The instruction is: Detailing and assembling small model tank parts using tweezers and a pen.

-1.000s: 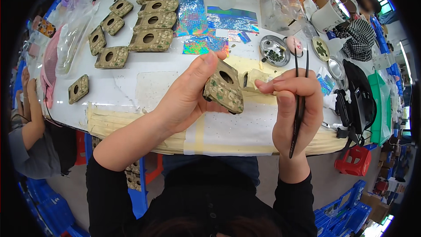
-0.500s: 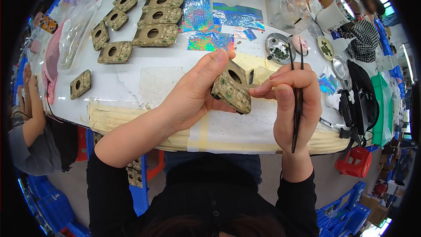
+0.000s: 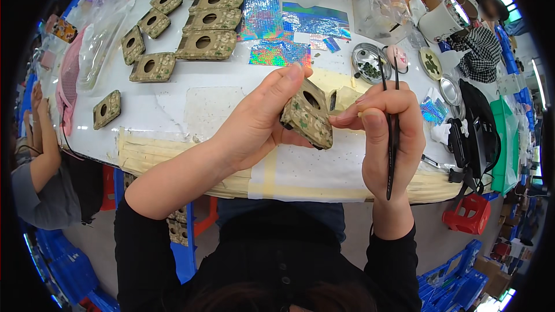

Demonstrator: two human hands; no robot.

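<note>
My left hand [image 3: 254, 118] is closed around a small camouflage-patterned case [image 3: 315, 130] with a round hole in its face, held tilted above the table. My right hand [image 3: 404, 121] holds black tweezers [image 3: 392, 153], their two tips apart and pointing toward the far side of the table. The thumb and forefinger of that hand come together at the case's right edge; a tiny pale bit shows by the thumb, too small to name. Several more camouflage cases [image 3: 205, 45] lie at the far left in a column and loosely beside it.
Beyond my hands lie shiny holographic sheets [image 3: 280, 53]. A round metal tin [image 3: 370, 56] with dark green bits stands at the right, near a black bag [image 3: 483, 133] and a green tray [image 3: 504, 144]. Pale tape [image 3: 156, 156] runs along the front edge. Another person's arm [image 3: 43, 144] shows at the left.
Hardly anything differs. Both hands keep their grips on the case and the tweezers, and the whole view has shifted very slightly.
</note>
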